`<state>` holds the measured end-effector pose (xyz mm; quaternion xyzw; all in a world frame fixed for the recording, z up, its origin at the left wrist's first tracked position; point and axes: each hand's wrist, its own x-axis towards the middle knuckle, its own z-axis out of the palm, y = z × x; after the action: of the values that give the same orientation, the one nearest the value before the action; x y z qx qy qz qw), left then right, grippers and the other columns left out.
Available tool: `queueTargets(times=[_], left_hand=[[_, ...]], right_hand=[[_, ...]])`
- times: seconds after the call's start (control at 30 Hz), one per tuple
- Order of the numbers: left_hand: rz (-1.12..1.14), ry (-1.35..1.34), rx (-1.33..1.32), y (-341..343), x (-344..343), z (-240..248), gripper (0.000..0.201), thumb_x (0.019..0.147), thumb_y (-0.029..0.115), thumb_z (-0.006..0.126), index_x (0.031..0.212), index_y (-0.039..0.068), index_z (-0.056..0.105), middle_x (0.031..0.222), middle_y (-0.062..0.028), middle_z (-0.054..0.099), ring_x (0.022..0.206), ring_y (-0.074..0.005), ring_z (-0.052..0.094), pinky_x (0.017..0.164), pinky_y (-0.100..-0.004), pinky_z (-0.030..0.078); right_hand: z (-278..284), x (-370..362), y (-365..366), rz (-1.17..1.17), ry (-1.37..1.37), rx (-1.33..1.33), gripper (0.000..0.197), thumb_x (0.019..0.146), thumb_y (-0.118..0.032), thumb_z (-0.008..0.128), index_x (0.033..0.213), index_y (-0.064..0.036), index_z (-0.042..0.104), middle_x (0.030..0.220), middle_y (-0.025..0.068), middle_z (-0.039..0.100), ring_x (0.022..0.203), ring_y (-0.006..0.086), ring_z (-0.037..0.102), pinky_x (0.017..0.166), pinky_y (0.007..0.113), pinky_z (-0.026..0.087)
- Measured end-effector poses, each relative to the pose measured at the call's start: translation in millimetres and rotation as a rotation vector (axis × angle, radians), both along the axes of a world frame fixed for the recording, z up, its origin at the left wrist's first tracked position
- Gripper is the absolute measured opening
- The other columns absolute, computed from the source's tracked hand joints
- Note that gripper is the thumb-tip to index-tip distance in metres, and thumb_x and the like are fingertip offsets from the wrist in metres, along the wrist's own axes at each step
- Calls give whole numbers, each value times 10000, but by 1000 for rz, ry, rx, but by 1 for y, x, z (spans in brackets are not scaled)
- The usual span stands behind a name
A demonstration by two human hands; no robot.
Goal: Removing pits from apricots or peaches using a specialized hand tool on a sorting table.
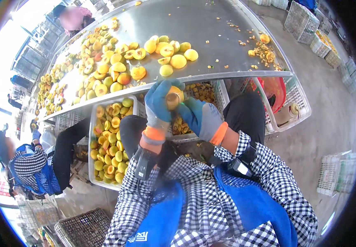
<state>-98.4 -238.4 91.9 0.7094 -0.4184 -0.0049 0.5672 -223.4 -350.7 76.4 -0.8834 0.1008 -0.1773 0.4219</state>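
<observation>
Just below the front edge of the metal table (227,45), my gloved left hand (157,103) grips a yellow peach (174,97); a brownish patch shows on the side toward me. My right hand (199,117), also in a blue and grey glove, is closed close against the fruit's lower right. Its fingertips are partly hidden, and whatever they hold cannot be made out. Many halved yellow peaches (116,68) lie over the table's left half. A white crate (135,108) full of peach halves stands left of my knees.
Under the table edge, a crate (223,95) holds brown pits and scraps. Right of my knee are another white crate (305,111) and a red bag (280,96). Loose pits (264,52) lie on the table's right. A co-worker (34,164) sits at left; another person (74,19) is across the table.
</observation>
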Motion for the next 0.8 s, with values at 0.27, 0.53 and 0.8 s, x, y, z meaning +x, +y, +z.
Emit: queueTargets(times=[0.27,0.53,0.8], left_hand=[[166,-145,-58,2,-10,-3,170,788,92,679,954,65,706,905,-91,688,863,-254,682,785,-340,535],[-170,194,99,8,-6,-6,155,900,142,625,928,21,719,930,-82,724,853,-176,681,786,-301,533],[-41,550,191,2,-24,-9,366,1015,246,528,836,0,732,780,-41,704,680,-91,609,642,-239,481]], right_hand=[[-10,8,2,236,-121,-8,384,968,-412,603,1157,-77,620,947,221,688,859,440,651,727,476,525],[-27,2,-2,284,201,877,281,1007,-274,597,1084,-9,654,922,36,675,853,96,581,723,308,514],[-84,-26,0,436,-26,733,229,1042,-185,531,1082,-12,676,933,-25,642,853,72,561,694,268,481]])
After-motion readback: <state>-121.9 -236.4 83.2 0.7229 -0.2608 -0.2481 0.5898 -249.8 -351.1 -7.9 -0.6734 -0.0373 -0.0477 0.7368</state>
